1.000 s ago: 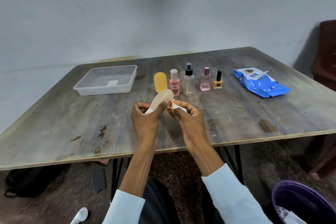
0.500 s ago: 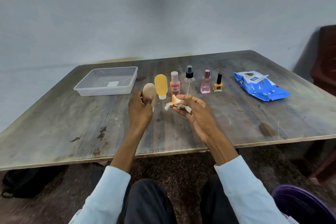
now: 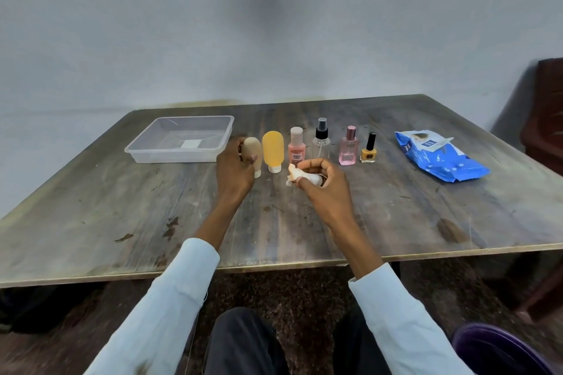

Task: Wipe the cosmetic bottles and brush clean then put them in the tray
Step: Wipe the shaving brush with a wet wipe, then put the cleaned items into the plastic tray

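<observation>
The left hand (image 3: 233, 169) grips a beige bottle (image 3: 253, 153), fingers and thumb curled round it, holding it upright with its white cap down on the tabletop (image 3: 396, 210), just right of the tray's near right corner. The right hand (image 3: 324, 184) pinches a crumpled white wipe (image 3: 297, 176) between thumb and fingers, hovering near the row of bottles, in front of the peach one.

The clear plastic tray (image 3: 182, 138) sits at the far left of the tabletop with only a small white label on its floor. To the right of the beige bottle stand, in a line: a yellow bottle (image 3: 273, 151) on its white cap, a peach bottle (image 3: 296, 149) with a barcode label, a clear spray bottle (image 3: 321, 138) with a black pump, a pink perfume bottle (image 3: 348, 148), and a small yellow nail polish bottle (image 3: 368, 152) with a black cap. The beige and yellow bottles stand just beside each other; whether they touch cannot be told.

Further right lies a blue pack of wipes (image 3: 438, 158), its flap peeled open. A purple bin (image 3: 499, 350) shows at the near right, below the tabletop edge.
</observation>
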